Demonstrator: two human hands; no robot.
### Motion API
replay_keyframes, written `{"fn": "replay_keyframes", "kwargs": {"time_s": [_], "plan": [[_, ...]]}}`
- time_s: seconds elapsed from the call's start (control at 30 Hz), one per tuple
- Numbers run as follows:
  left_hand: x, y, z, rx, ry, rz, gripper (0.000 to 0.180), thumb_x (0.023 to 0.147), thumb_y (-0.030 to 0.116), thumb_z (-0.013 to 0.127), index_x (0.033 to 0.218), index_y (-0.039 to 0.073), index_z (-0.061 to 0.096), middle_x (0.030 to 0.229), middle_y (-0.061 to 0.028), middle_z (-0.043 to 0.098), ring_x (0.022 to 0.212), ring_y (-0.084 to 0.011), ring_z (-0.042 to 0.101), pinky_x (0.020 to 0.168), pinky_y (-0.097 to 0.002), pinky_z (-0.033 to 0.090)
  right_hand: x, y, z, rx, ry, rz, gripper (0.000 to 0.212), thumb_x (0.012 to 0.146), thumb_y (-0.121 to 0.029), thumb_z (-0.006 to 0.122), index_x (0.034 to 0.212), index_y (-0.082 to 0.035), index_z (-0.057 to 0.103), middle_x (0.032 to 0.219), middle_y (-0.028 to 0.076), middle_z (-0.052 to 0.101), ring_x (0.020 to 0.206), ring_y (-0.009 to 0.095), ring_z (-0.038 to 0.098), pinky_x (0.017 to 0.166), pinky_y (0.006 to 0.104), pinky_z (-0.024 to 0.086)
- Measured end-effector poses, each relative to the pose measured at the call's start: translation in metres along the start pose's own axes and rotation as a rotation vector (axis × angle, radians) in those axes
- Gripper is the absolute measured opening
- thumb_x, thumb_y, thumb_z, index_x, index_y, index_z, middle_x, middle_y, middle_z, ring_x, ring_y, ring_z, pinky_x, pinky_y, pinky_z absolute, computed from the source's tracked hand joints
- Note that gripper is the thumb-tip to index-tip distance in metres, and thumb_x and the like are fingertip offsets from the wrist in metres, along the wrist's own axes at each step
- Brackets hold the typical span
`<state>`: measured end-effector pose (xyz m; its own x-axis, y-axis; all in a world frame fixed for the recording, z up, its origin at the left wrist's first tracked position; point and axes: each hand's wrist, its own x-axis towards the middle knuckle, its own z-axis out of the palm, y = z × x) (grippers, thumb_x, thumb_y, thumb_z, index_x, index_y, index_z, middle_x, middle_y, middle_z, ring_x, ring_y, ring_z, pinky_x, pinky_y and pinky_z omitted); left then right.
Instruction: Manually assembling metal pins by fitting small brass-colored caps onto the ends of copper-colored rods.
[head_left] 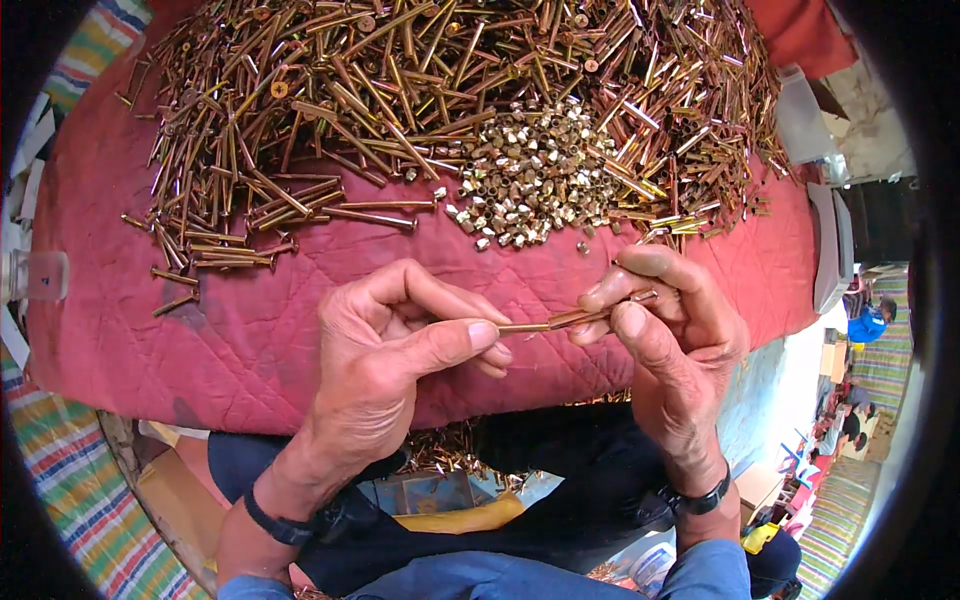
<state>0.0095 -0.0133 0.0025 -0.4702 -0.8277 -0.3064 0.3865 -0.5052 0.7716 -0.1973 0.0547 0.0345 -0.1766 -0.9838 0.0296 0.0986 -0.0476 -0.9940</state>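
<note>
My left hand (400, 340) pinches one end of a thin brass-coloured screw (523, 328) between thumb and fingers. The screw's other end meets a slightly wider metal sleeve (572, 319), which the thumb and fingers of my right hand (670, 315) grip. Whether the screw has gone inside the sleeve, I cannot make out. A small metal end (645, 297) also pokes out between my right fingers. Both hands are above the red quilted cloth (250, 345). Beyond them lies a heap of small silvery-gold nuts (535, 175), with a loose nut (583, 247) near my right fingertips.
A large pile of brass-coloured screws (400, 80) covers the far part of the cloth. Shorter sleeves (690, 140) lie at the right. A clear plastic container (40, 275) stands at the left edge. More metal pieces (450, 450) lie below, near my lap. A person (872, 322) appears far right.
</note>
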Motion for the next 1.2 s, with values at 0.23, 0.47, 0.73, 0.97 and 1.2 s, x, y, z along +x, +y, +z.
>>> {"fn": "replay_keyframes", "kwargs": {"time_s": [0.23,0.47,0.73,0.97,1.2], "plan": [[-0.002,-0.001,-0.003,-0.097,-0.07,-0.048,0.01,0.085,-0.001,0.068,0.084,-0.002,0.058,0.088,-0.0207,0.068,0.066,-0.0251,0.07,0.06,-0.0355,0.06,-0.003,0.005,0.003,0.143,-0.057,0.035,0.036,0.097,0.002,0.06,0.131,0.01,0.052,0.109,0.025,0.069,0.096,0.029,0.071,0.086,0.0399,0.06],[-0.001,-0.006,0.0,-0.424,-0.189,-0.363,0.024,0.102,0.019,0.054,0.097,-0.004,0.059,0.089,-0.019,0.069,0.055,-0.0216,0.066,0.042,-0.0297,0.051,-0.006,0.016,0.02,-0.665,-0.347,-0.489,0.043,0.077,0.001,0.077,0.12,0.003,0.068,0.099,0.015,0.073,0.07,0.027,0.067,0.062,0.0346,0.054],[-0.001,-0.001,0.003,-0.083,-0.179,-0.347,0.022,0.098,0.009,0.056,0.1,-0.01,0.068,0.075,-0.0182,0.069,0.038,-0.0136,0.054,0.036,-0.0216,0.038,0.022,0.021,-0.027,-0.922,0.058,-0.297,0.02,0.089,-0.002,0.071,0.109,0.0,0.073,0.088,0.011,0.071,0.079,0.016,0.067,0.067,0.0287,0.052],[-0.001,-0.001,0.002,-0.083,-0.118,-0.325,0.014,0.094,0.006,0.057,0.094,-0.007,0.063,0.066,-0.0129,0.061,0.037,-0.0115,0.046,0.034,-0.0217,0.034,0.034,0.037,-0.029,-1.364,-0.237,-0.435,0.02,0.092,-0.009,0.062,0.11,-0.002,0.058,0.087,0.014,0.056,0.074,0.031,0.064,0.062,0.0431,0.051],[-0.001,0.003,0.004,-0.092,-0.123,-0.341,0.01,0.086,0.005,0.062,0.088,-0.001,0.054,0.061,-0.0049,0.048,0.042,-0.0086,0.036,0.036,-0.0232,0.031,0.03,0.037,-0.026,-1.422,-0.282,-0.439,0.013,0.093,-0.009,0.063,0.102,-0.005,0.056,0.084,0.011,0.055,0.07,0.028,0.061,0.057,0.0391,0.048]]}}
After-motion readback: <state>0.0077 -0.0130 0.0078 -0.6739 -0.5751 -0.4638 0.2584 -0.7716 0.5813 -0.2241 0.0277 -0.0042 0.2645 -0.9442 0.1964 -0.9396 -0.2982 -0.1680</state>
